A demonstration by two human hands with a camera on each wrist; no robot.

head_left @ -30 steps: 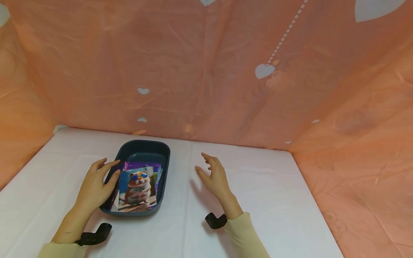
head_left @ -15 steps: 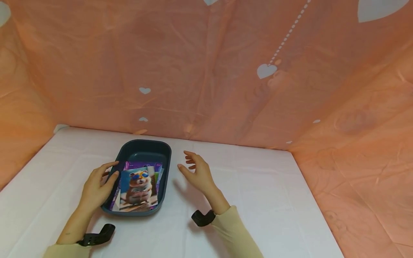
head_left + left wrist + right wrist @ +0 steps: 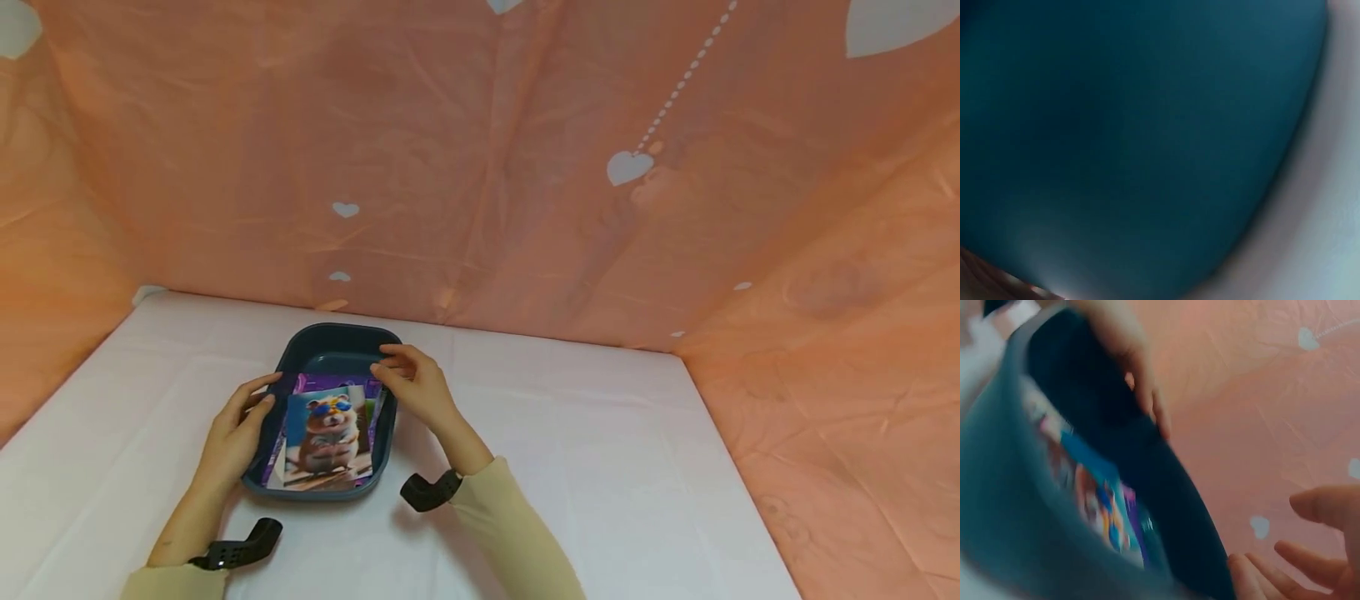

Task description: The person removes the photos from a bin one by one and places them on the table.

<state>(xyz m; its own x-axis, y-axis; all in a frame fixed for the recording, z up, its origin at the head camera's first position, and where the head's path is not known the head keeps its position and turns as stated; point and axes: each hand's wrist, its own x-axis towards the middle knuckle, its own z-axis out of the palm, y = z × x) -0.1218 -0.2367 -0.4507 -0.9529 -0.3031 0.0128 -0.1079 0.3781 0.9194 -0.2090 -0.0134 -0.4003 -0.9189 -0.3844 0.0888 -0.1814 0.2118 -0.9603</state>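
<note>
On the white table (image 3: 600, 458) the tub (image 3: 330, 338) stood left of centre, its long axis running near to far, the far end angled slightly rightward. It looked like stiff, smooth plastic, probably light and best held by both long walls below the rim. The left hand (image 3: 234, 433) lay at its left rim; whether it gripped could not be told. The right hand (image 3: 422, 388) was slack at the far right rim, holding nothing. The cards (image 3: 327, 437) lay in the tub's near part, the top animal's head pointing away; they seemed thin, bendable and slippery, best pinched by their edges.
</note>
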